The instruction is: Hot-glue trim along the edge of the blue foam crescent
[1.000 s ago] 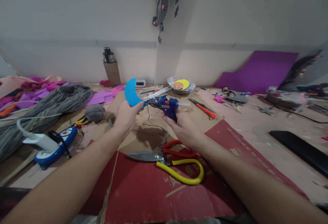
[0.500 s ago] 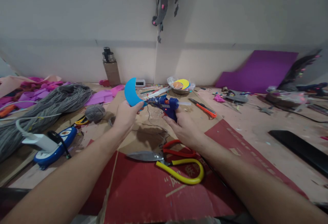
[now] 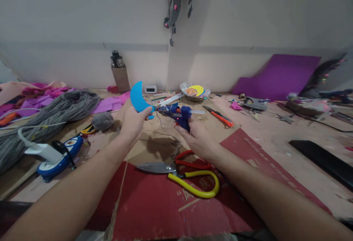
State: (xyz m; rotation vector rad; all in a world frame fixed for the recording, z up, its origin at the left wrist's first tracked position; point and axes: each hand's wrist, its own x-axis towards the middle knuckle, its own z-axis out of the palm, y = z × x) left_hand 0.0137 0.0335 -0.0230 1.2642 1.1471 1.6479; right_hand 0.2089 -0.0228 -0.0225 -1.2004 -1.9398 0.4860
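Note:
Pinched in my left hand (image 3: 135, 120) is a blue crescent cutout (image 3: 137, 97), its curved body rising above the thumb. My right hand (image 3: 195, 134) is wrapped round the handle of a dark blue hot glue gun (image 3: 179, 115). A clear glue stick (image 3: 197, 112) pokes out of the gun's back end. The nozzle points left, close to the lower tip of the crescent; whether they touch I cannot tell. Below both hands, scissors (image 3: 193, 174) with one red and one yellow handle lie on the red part of a cardboard sheet (image 3: 149, 204).
Grey yarn (image 3: 60, 112), a yarn ball (image 3: 102, 121) and a blue power strip (image 3: 59, 160) lie at left. A box cutter (image 3: 219, 116) rests beyond my right hand, near a bowl (image 3: 195, 97) with a yellow cutout. Purple sheet (image 3: 281, 77) leans against the wall.
My left hand has shifted slightly left with the blue crescent, widening its distance from the glue gun's body. The glue gun has moved very little.

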